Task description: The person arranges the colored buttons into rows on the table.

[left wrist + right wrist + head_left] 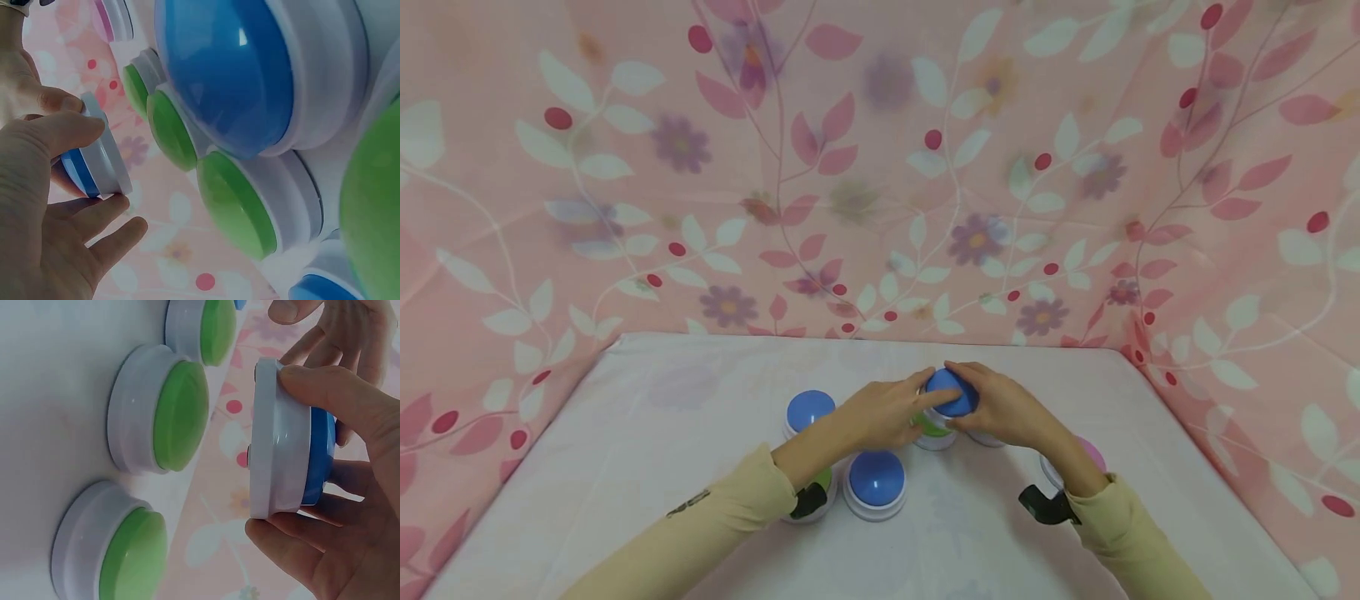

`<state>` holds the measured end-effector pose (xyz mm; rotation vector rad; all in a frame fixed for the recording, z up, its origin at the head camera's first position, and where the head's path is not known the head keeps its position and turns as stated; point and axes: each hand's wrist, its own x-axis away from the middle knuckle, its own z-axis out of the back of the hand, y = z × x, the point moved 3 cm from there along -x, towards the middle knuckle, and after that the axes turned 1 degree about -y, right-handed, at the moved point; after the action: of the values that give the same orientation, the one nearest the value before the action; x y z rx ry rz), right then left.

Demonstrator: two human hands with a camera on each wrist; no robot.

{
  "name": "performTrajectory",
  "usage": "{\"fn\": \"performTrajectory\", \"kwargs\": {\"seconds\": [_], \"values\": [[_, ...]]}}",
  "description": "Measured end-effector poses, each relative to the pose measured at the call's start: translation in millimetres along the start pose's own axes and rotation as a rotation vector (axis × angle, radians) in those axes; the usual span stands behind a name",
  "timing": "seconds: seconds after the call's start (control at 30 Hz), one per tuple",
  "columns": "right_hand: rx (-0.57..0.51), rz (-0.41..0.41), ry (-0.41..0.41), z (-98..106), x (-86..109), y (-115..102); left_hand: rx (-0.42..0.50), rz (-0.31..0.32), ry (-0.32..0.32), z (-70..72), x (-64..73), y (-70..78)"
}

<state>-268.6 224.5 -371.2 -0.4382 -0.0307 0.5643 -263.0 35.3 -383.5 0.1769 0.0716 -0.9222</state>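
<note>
A blue-domed push button (951, 392) with a white base is held up off the table, tipped on its side in both wrist views. My right hand (1011, 408) grips it, the thumb on the white base (290, 444) and the fingers round the other side. From the left, my left hand (880, 414) reaches in, a finger lying across the blue dome. In the right wrist view the left thumb stands apart from the button. Below the hands sits a green push button (934, 427), partly covered; beside it a white base (987, 438) shows under the right hand.
Left of centre stand two blue push buttons, one further back (810, 408) and one nearer (877, 479). A green button (825, 478) is partly hidden by the left wrist. A pink button (1092, 452) stands beside the right wrist. Floral cloth (865, 208) walls the white table (700, 400).
</note>
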Motion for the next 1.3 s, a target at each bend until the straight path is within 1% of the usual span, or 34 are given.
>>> {"fn": "performTrajectory", "kwargs": {"seconds": [0.17,0.33,0.6,0.8,0.97,1.13,1.3], "values": [[-0.01,0.008,0.009,-6,8.9,-3,0.007,-0.01,0.006,-4.5,7.3,5.6],[-0.028,-0.007,0.006,-12,16.0,-6,0.011,-0.027,0.002,-8.6,13.3,10.5],[0.027,-0.018,0.011,-21,27.9,-10,-0.007,-0.069,0.01,-16.2,23.0,18.2],[0.024,-0.05,-0.003,-28,34.5,-9,0.011,-0.054,0.001,-21.9,27.5,23.3],[0.014,-0.057,-0.012,-32,38.4,-9,0.02,-0.05,0.008,-25.8,31.3,25.5],[0.03,-0.06,-0.023,-38,42.4,-10,0.009,-0.073,0.004,-31.4,34.0,28.0],[0.017,-0.077,-0.037,-45,47.0,-10,0.007,-0.105,0.007,-36.3,37.2,31.2]]}}
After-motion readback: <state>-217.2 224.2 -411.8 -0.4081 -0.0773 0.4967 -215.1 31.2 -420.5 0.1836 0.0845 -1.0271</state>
